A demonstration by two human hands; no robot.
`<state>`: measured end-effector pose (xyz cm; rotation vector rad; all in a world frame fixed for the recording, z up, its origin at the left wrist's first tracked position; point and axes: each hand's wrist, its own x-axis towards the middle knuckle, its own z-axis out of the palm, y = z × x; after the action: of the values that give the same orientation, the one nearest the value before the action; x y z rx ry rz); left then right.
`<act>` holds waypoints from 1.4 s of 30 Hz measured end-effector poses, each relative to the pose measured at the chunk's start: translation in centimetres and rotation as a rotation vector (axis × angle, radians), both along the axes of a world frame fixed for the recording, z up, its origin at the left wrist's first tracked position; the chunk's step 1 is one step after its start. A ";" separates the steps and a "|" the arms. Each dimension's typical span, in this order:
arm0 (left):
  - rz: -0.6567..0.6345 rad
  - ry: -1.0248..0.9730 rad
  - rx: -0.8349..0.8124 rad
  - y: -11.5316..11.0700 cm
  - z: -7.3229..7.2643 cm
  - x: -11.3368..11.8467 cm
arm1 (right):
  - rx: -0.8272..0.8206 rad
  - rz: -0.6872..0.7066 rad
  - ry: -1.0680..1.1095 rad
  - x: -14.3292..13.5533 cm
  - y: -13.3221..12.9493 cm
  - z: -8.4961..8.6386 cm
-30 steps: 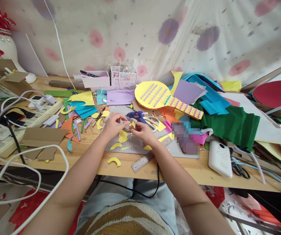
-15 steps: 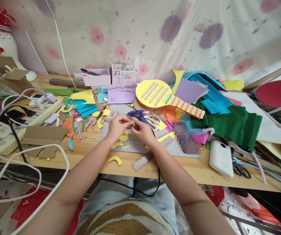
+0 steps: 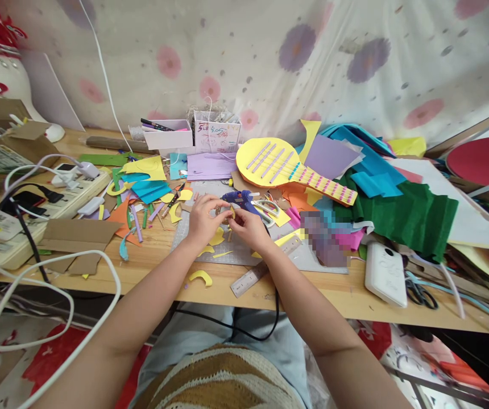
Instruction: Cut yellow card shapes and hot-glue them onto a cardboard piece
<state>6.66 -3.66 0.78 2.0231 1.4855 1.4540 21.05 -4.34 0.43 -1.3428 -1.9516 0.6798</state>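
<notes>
My left hand [image 3: 205, 217] and my right hand [image 3: 248, 228] meet over the grey cutting mat [image 3: 185, 232], fingertips pinched on a small yellow piece [image 3: 232, 212] between them. Much of that piece is covered by the fingers. Just behind my hands lies a blue glue gun [image 3: 240, 197], with white-handled scissors [image 3: 269, 211] to its right. Yellow scraps [image 3: 216, 237] rest on the mat below my hands, and a curved yellow scrap [image 3: 201, 277] lies near the table edge. A metal ruler [image 3: 248, 279] lies slanted beside my right forearm.
A yellow paper guitar [image 3: 265, 162] lies behind the mat. Coloured scraps [image 3: 150, 190] and a power strip [image 3: 27, 227] with cables are on the left. At the right are green crepe paper [image 3: 415, 213], a white power bank [image 3: 385, 274] and black scissors [image 3: 421, 294]. White boxes [image 3: 168, 136] stand behind.
My left hand has turned a little and its fingers are arched higher around the small yellow piece. My right hand has hardly moved.
</notes>
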 end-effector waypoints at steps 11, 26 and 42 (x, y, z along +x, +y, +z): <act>-0.104 0.024 0.022 0.5 -0.4 -0.4 | 0.010 0.026 -0.011 0.1 0.1 -0.1; -0.159 0.284 0.259 -0.3 0.5 -0.4 | -0.264 -0.090 0.364 0.0 0.7 -0.6; 0.028 0.064 -0.432 2.3 1.1 -6.4 | -0.273 -0.021 0.452 1.3 1.2 -1.2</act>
<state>0.29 -1.36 1.84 1.8005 1.6850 0.9748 22.36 -3.10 -0.73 -1.2286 -1.5194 1.1614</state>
